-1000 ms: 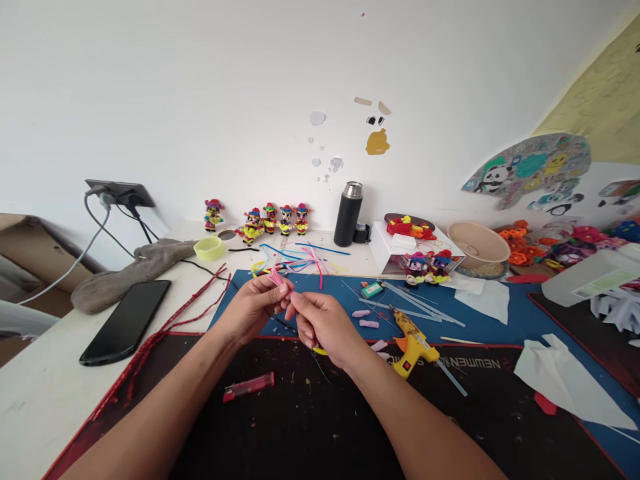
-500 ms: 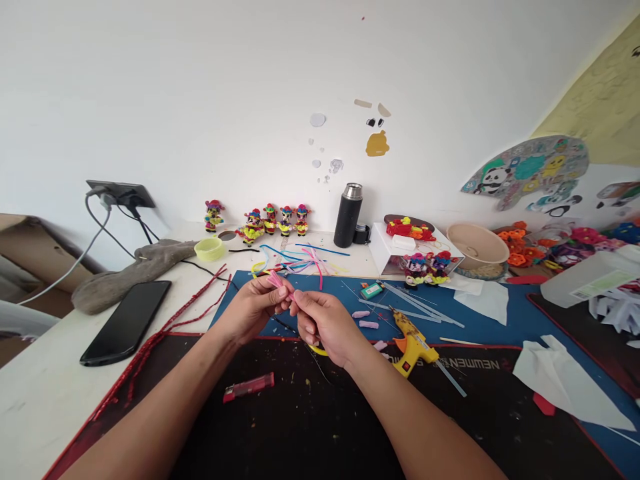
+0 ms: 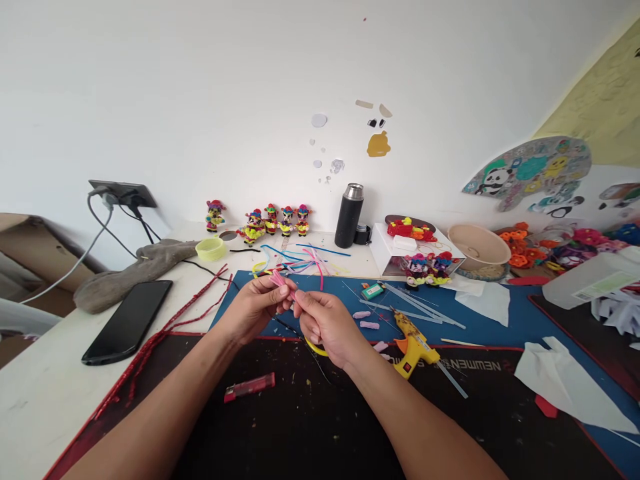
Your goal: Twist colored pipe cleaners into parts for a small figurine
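Observation:
Pink fuzzy stems (image 3: 278, 278) are pinched in my left hand (image 3: 259, 308), their tips poking up above the thumb. My right hand (image 3: 325, 325) grips the lower end of the same pink bundle, its thumb close to the left one. Both hands are held over the blue mat (image 3: 320, 287) and the black mat (image 3: 290, 440). A yellow loop (image 3: 316, 349) shows beneath my right hand. Small pink pieces (image 3: 369, 325) and a yellow glue gun (image 3: 414, 343) lie right of my right hand. Below the hands is a red lighter (image 3: 250, 387).
Colourful small figures (image 3: 286, 221) stand by the wall, left of a black thermos (image 3: 349, 217). A phone (image 3: 127, 322) and red stems (image 3: 160, 333) lie at left. Clear glue sticks (image 3: 415, 303), a white box (image 3: 387, 250) and a beige bowl (image 3: 479, 244) are at right.
The view has shifted slightly. Both hands still pinch the pink stems, and the thumbs are marginally farther apart, with a bit more of the bundle showing between them.

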`<state>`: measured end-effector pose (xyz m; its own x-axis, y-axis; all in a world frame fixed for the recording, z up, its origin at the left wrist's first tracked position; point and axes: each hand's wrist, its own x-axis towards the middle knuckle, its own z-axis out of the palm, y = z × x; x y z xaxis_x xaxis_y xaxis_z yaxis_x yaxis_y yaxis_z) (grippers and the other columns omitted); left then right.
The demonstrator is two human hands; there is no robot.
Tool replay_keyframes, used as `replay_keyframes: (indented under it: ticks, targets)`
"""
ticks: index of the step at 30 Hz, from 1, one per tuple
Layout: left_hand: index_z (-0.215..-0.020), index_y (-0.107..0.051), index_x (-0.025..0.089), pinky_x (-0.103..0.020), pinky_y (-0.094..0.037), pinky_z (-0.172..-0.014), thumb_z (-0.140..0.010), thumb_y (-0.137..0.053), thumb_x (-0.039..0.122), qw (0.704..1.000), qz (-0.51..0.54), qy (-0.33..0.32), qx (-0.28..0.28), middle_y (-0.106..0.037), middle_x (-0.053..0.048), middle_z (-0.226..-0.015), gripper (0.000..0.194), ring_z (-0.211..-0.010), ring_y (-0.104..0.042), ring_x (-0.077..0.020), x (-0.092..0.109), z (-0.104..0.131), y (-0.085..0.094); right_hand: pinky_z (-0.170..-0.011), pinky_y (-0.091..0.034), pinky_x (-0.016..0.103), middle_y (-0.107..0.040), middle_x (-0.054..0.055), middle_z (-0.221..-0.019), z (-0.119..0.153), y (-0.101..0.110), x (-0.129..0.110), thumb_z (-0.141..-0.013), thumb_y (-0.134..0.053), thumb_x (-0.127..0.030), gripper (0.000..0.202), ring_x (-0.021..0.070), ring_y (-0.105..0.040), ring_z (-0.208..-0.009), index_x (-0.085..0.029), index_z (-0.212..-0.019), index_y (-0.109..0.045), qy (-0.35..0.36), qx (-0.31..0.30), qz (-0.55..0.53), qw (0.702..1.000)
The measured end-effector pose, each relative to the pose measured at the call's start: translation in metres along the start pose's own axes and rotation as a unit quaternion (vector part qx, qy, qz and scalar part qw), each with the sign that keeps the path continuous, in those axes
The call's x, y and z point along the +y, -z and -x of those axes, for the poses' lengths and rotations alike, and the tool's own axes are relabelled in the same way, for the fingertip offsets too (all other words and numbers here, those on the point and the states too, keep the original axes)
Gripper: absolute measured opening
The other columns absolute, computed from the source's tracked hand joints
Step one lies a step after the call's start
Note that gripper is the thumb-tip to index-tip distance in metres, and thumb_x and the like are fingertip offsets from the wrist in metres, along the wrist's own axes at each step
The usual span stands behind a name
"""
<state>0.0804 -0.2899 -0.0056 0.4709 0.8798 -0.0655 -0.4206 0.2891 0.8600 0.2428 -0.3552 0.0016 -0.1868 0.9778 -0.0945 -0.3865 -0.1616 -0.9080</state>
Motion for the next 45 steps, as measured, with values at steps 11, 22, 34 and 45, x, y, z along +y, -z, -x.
replay_keyframes:
  ticks: [11, 22, 34, 45]
  targets:
    - [-0.079, -0.080, 0.012, -0.015, -0.050, -0.054, -0.065, -0.101, 0.037, 0.998, 0.038, -0.041, -0.005, -0.065, -0.001, -0.064, 0.036, -0.055, -0.056, -0.0068, 0.005, 0.000, 0.001, -0.040, -0.020, 0.021, -0.033, -0.012, -0.040, 0.001, 0.001, -0.004, -0.081, -0.081, -0.060, 0.048, 0.0061, -0.030, -0.036, -0.020, -0.070, -0.057, -0.049, -0.042, -0.066, 0.996]
    - [-0.071, -0.071, 0.013, -0.015, -0.043, -0.045, -0.059, -0.103, 0.029, 0.996, 0.043, -0.046, 0.063, -0.065, 0.001, -0.062, 0.038, -0.050, -0.052, -0.0059, 0.008, -0.001, 0.000, -0.042, -0.030, 0.023, -0.054, -0.005, -0.051, 0.002, 0.000, 0.000, -0.095, -0.061, -0.068, 0.051, 0.0088, -0.043, -0.039, -0.019, -0.082, -0.065, 0.029, -0.002, 0.131, 0.991]
    - [-0.071, -0.072, 0.013, -0.015, -0.045, -0.047, -0.054, -0.105, 0.030, 0.996, 0.031, -0.036, 0.081, -0.070, 0.000, -0.064, 0.040, -0.050, -0.057, -0.0064, 0.009, 0.000, -0.004, -0.044, -0.034, 0.024, -0.052, -0.006, -0.050, 0.002, -0.001, 0.002, -0.099, -0.060, -0.062, 0.045, 0.0097, -0.044, -0.039, -0.020, -0.081, -0.063, 0.055, 0.023, 0.216, 0.975]
    - [-0.070, -0.073, 0.013, -0.017, -0.049, -0.049, -0.060, -0.102, 0.032, 0.997, 0.007, -0.032, 0.067, -0.070, -0.001, -0.064, 0.036, -0.051, -0.058, -0.0079, 0.006, -0.001, -0.001, -0.046, -0.031, 0.025, -0.043, -0.007, -0.044, 0.003, 0.000, 0.010, -0.102, -0.056, -0.060, 0.047, 0.0111, -0.042, -0.038, -0.022, -0.074, -0.061, 0.061, 0.017, 0.233, 0.971]
